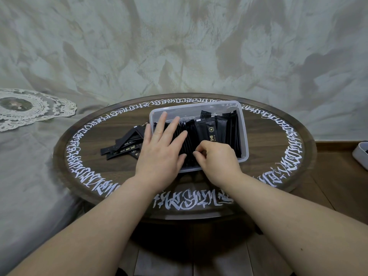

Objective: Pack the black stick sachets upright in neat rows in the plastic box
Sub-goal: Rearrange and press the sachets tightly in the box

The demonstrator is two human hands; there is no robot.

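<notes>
The black stick sachets [211,134] stand packed in the clear plastic box [244,124] on the round wooden counter [278,148]; a loose pile [123,146] lies just beside the box. The left hand [159,148] lies flat, fingers straight, pressing the row. The right hand [215,156] has its grip curled, pinching sachet edges. Likely light, thin, slick foil that bends easily; best pinched at the top seam.

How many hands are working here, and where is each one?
2. The left hand lies flat with straight fingers on the sachets at the left of the plastic box. The right hand pinches sachets at the box's near side.
</notes>
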